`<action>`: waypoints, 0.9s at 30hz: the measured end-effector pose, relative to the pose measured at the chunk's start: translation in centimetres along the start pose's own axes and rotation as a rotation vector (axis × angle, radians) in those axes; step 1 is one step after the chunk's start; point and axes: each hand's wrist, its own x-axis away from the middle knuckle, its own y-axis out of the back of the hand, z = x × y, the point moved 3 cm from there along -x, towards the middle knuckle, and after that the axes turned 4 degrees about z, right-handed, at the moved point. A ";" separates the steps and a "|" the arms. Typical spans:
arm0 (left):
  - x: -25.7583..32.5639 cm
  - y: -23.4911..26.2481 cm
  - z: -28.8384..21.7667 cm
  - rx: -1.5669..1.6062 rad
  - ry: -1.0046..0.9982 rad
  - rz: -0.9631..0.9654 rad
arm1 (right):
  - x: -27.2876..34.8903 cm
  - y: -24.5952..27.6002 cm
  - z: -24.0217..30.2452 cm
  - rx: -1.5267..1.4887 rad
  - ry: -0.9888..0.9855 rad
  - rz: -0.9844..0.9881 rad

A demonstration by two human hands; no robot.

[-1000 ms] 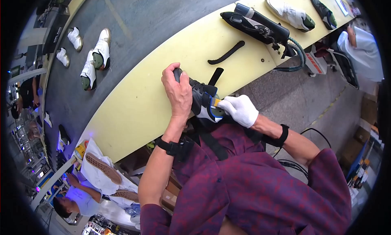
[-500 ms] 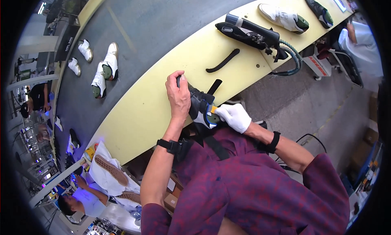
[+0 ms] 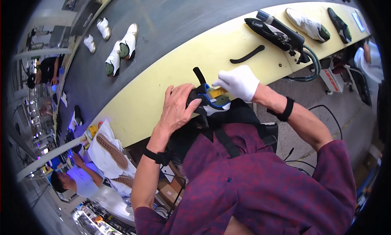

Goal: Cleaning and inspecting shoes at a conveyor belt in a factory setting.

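Observation:
A dark shoe [image 3: 211, 109] with white trim, blue lining and a green heel part sits at the table's near edge, its heel turned toward me. My bare left hand [image 3: 177, 106] is wrapped over its front part and hides the toe. At the shoe's opening, my white-gloved right hand [image 3: 239, 82] is closed around a flat yellow strip [image 3: 218, 92], whose lower end reaches into the shoe. What kind of tool the strip is I cannot tell. A black strip [image 3: 198, 75] sticks up beyond the shoe; its near end is hidden.
A loose black strip [image 3: 247, 55] lies on the pale yellow table [image 3: 159, 88]. Farther right are a black hand-held machine with a hose [image 3: 279, 33], a white shoe [image 3: 307, 25] and a dark shoe [image 3: 339, 24]. White shoes [image 3: 122, 49] stand on the grey surface beyond. A co-worker [image 3: 83, 176] sits at left.
The shoe has turned, with its heel now more to the right. My left hand has shifted from the toe onto its side. My gloved right hand has risen up and away from me.

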 end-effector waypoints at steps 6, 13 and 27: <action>-2.0 0.6 1.1 0.134 0.195 0.304 | -2.7 -1.3 -2.4 0.055 0.072 -0.142; -3.0 -0.4 1.8 0.230 0.293 0.296 | -3.0 -2.3 -2.7 0.061 -0.013 -0.213; -2.4 -1.8 0.9 0.195 0.383 0.187 | 1.1 1.7 3.1 0.015 -0.085 -0.429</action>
